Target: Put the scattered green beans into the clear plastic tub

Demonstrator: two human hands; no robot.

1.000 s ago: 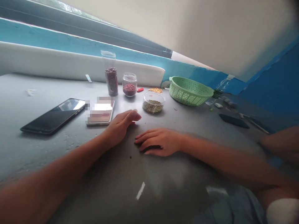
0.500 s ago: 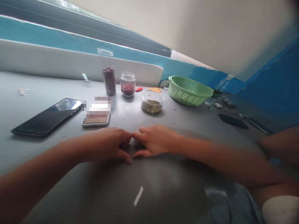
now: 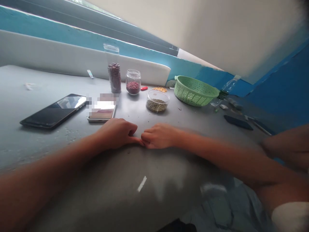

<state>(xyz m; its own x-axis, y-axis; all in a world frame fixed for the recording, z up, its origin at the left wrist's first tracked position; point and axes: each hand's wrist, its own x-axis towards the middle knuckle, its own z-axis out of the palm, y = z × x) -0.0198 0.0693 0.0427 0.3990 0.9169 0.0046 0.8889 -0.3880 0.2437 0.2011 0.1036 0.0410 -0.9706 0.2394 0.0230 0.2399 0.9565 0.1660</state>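
Note:
My left hand point(image 3: 119, 133) rests low over the grey table, its fingers bent and its thumb stretched toward the right, with a gap between thumb and forefinger. The thumb tip meets my right hand point(image 3: 159, 137), whose fingers are curled in; whatever lies inside them is hidden. Just beyond the hands sits a clear round dish point(image 3: 158, 104) of small green beans. Behind it are a glass jar point(image 3: 133, 86) partly filled with small red beans and a tall clear jar point(image 3: 114, 77) of larger dark red beans. A small heap of yellow kernels point(image 3: 159, 89) lies farther back.
A black tablet-like device point(image 3: 53, 112) and a pale phone point(image 3: 102, 112) lie on the left. Back right stand a green basket point(image 3: 196, 93) and a plastic bottle point(image 3: 227, 88). A dark phone-like object point(image 3: 238, 122) lies near another person's arm point(image 3: 288, 145) at right.
My right hand's fingers have curled closed from a spread, reaching pose. Both hands stay close together, and the left thumb now touches the right hand. The view has shifted slightly.

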